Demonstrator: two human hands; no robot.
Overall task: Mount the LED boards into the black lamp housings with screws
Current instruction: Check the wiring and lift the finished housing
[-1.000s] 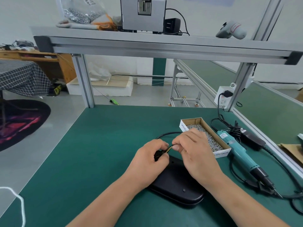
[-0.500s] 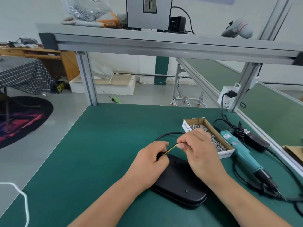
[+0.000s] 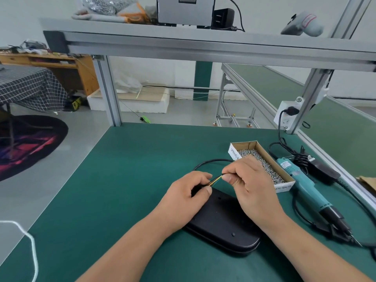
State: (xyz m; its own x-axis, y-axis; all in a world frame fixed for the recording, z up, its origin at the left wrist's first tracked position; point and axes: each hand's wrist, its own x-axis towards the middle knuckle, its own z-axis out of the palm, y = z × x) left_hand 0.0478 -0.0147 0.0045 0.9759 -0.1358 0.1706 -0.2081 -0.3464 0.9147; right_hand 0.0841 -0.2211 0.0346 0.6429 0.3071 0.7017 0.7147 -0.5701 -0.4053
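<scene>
Housing: smooth black oblong lamp housing [image 3: 223, 222], rounded ends, flat on the green desk [image 3: 122, 180].
Left hand [image 3: 187, 198]: fingers pinch the housing's far end.
Right hand [image 3: 250, 186]: fingers grip thin yellow-and-dark wires [image 3: 216, 179].
Screws: cardboard box [image 3: 264, 159], label reads "SPRING".
Tool: teal electric screwdriver [image 3: 305, 186].
Room: aluminium frame [image 3: 203, 47], grey floor.

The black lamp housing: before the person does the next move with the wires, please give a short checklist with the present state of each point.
1. Black lamp housing lies flat on the green mat: ok.
2. Left hand steadies the housing end: ok.
3. Right hand pinches the coloured wires: ok.
4. Screw box within reach: ok.
5. Electric screwdriver free at right: ok.
6. LED board seated inside: cannot tell.
</scene>
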